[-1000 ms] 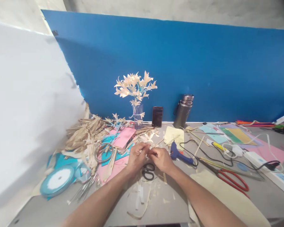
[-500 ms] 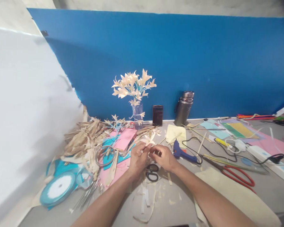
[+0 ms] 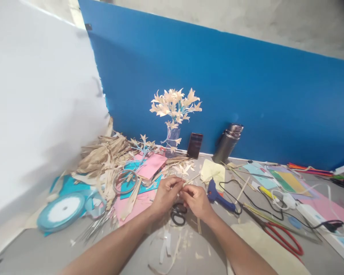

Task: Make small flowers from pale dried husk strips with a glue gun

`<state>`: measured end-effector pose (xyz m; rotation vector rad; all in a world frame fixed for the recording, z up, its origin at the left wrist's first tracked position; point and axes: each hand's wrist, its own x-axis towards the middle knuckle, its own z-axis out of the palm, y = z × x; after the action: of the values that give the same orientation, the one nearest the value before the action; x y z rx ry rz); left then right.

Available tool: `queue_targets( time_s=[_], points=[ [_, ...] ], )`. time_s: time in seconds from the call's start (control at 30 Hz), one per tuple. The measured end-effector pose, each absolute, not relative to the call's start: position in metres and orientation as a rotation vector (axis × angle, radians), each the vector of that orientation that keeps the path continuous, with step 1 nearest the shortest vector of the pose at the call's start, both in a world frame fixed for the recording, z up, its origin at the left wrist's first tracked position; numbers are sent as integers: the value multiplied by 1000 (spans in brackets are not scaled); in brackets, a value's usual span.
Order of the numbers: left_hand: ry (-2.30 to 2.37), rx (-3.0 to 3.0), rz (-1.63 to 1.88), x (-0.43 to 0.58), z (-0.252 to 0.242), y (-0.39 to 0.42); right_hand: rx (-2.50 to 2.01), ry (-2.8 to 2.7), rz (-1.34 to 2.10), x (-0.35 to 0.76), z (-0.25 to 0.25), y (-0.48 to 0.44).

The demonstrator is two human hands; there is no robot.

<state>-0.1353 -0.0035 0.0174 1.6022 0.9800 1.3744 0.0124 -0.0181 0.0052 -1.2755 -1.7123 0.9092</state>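
Grey tabletop [image 3: 203, 265], cluttered. My left hand [image 3: 166, 194] and right hand [image 3: 196, 199] nearly meet; can't tell if fingers are clamped. Pale strip [image 3: 192, 178] just past fingertips, near end hidden. Black-handled scissors [image 3: 177, 212] below, blades hidden.

A dark phone [image 3: 194, 146] and a metal flask [image 3: 228, 144] are standing before a blue panel [image 3: 232, 84]. A white power strip [image 3: 336, 241] is lying farther right.
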Motion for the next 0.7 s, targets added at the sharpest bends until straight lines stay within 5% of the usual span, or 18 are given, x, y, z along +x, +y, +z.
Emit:
queue_targets(
  time_s=[0.7],
  points=[
    [1076,1338,1344,-132,14,0,-1290,-1705,900,17,4,-21]
  ],
)
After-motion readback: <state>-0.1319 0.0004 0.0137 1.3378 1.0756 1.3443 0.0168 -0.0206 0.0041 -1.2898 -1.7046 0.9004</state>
